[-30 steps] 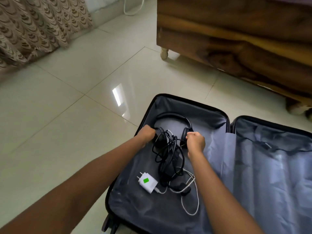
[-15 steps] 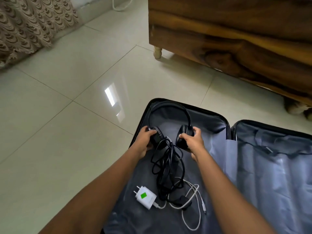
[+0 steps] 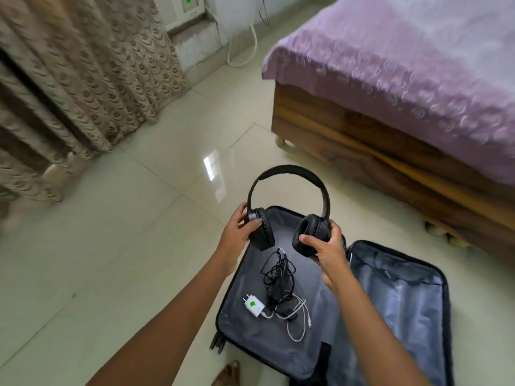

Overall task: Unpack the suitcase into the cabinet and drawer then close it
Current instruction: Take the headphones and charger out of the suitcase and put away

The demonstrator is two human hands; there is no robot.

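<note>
Both forearms reach forward from the bottom edge and meet over the far end of the open suitcase. The left hand grips the left ear cup of the headphones, with the thumb across the pad's front and the fingers curled behind the cup. The right hand holds the right ear cup from below and outside, its fingers wrapped round the pad's lower edge. Both grips are snug on the cups, and the wrists are roughly level.

The headphones are in the air between the two hands. The band arches up and away from the grip, over the floor past the suitcase's far rim. The ear pads face each other with a gap between them.

Below the grip, nearer the person, a tangled black cable lies on the grey lining, apart from the ear cups. Nearer still lie a white charger and a looped white cable, touching the black tangle. The suitcase's other half lies flat to the right of the right hand, and the hinge ridge runs just under that wrist.

Bare tile spreads wide to the left of the left hand, as far as the curtain. Beyond the band and to the right, a strip of tile separates the grip from the wooden side of the bed. A foot shows at the bottom edge, just beside the suitcase's near rim.
</note>
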